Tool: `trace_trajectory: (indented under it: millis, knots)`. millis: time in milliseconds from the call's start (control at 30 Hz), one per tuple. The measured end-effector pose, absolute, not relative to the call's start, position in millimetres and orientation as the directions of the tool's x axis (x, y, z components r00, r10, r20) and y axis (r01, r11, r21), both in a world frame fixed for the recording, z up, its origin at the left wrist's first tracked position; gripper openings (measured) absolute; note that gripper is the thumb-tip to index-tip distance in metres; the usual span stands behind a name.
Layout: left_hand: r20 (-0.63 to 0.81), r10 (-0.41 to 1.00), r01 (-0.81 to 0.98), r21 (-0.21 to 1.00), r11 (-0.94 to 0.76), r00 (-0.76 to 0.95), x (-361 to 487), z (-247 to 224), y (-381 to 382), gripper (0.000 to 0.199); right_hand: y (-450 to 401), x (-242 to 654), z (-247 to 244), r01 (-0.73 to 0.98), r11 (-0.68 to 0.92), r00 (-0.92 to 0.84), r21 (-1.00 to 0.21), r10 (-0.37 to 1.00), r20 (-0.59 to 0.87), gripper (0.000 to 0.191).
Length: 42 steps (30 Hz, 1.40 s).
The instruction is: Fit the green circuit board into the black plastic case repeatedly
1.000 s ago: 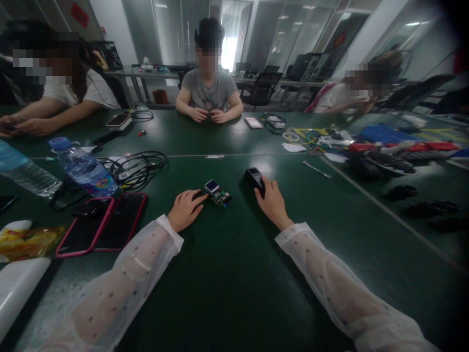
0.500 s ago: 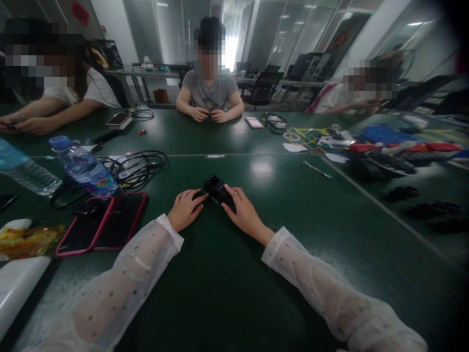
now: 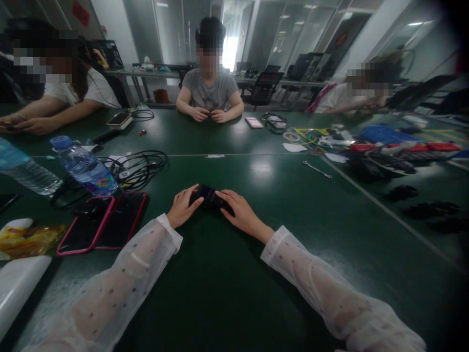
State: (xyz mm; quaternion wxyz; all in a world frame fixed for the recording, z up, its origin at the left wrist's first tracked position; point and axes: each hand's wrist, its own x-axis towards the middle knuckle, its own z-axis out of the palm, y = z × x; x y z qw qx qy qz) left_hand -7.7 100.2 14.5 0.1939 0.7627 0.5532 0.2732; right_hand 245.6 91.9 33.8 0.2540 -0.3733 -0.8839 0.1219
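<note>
A small black device with a little screen (image 3: 210, 194) is between my two hands at the middle of the green table (image 3: 227, 274). My left hand (image 3: 181, 207) grips its left end, thumb on the near side and fingers behind. On the other end my right hand (image 3: 242, 212) is closed, its fingers over the top and the thumb beneath. The device lies roughly level from left to right. My fingers cover both of its ends, and its exact kind cannot be made out.
Left of my arm lie two phones in pink-red cases (image 3: 119, 222), water bottles (image 3: 86, 168), coiled black cables (image 3: 146, 166) and a yellow snack packet (image 3: 32, 240). A wrench (image 3: 317, 169) lies to the right, before a heap of cables and tools (image 3: 395, 142). Several people sit around.
The device has turned from a slant to nearly level and shifted slightly left. My left hand has gone from touching its edge to gripping its left end.
</note>
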Motion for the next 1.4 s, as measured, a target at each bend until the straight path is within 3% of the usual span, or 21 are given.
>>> trace_trajectory:
  millis: [133,233,400,533,633,833,1400]
  knots:
    - [0.185,0.949,0.73,0.607,-0.315,0.255,-9,17,102,0.049,87,244,39,0.565,0.748,-0.665,-0.347,0.662,0.346,0.06]
    - [0.179,0.948,0.72,0.617,-0.318,0.265,-10,17,103,0.046,86,244,38,0.54,0.749,-0.663,-0.384,0.66,0.353,0.058]
    - [0.173,0.948,0.712,0.627,-0.316,0.268,-10,17,103,0.044,93,248,29,0.498,0.621,-0.486,-0.605,0.778,0.397,0.071]
    - [0.155,0.954,0.715,0.634,-0.296,0.258,-10,18,103,0.047,101,254,22,0.393,0.4,-0.403,-0.828,0.884,0.236,0.059]
    - [0.139,0.957,0.719,0.635,-0.283,0.255,-10,21,102,0.048,106,256,23,0.296,0.296,-0.421,-0.908,0.894,0.154,0.055]
    - [0.132,0.957,0.722,0.631,-0.282,0.258,-8,26,100,0.046,108,258,29,0.239,0.206,-0.448,-0.949,0.89,0.081,0.051]
    - [0.095,0.961,0.709,0.657,-0.257,0.26,-7,29,100,0.048,109,260,29,0.211,0.188,-0.463,-0.959,0.884,0.071,0.041]
